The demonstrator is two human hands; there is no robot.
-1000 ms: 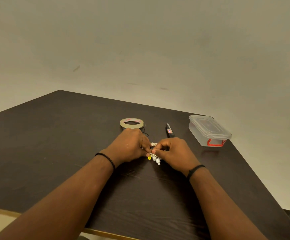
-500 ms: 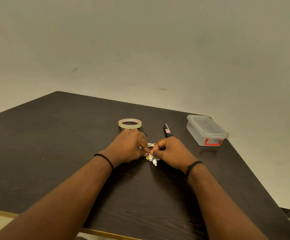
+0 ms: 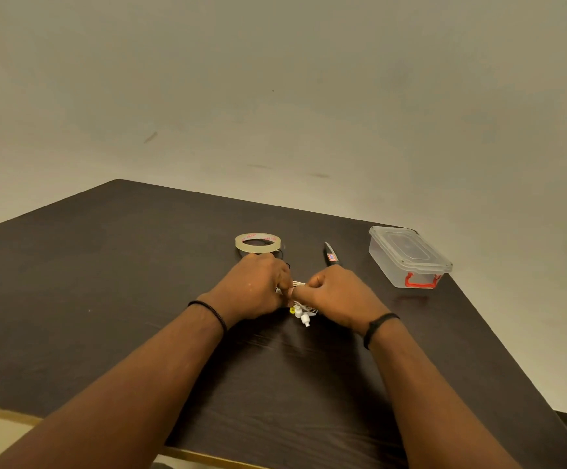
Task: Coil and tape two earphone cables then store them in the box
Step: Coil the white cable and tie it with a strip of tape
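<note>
You are holding a small bundle of white earphone cable [image 3: 300, 304] between both hands at the middle of the dark bench [image 3: 106, 299], low over the surface, with its white plugs and 1 yellow tip hanging out on the near side. Your left hand [image 3: 253, 287] is curling its fingers around the left side of the bundle, and your right hand [image 3: 338, 296] is pinching it from the right, thumb and forefinger meeting over the loops. Whether a strip of tape is already going around the coil is too small to tell.

The roll of clear tape [image 3: 257, 242] is lying flat just beyond your left hand, and thin dark wire [image 3: 284, 257] is showing beside it, mostly hidden behind your knuckles; that is probably the 2nd earphone cable, waiting for its turn. A black pen-shaped tool [image 3: 331, 255] is lying just beyond your right hand. The clear plastic box [image 3: 409, 257], with its red latch, is sitting at the far right of the bench, well apart from your hands, with its lid on.

By this reading you are working on cable 1 of 2, somewhere between coiling and taping. Cable 2, opening the box and storing both coils are looking like the work remaining.
</note>
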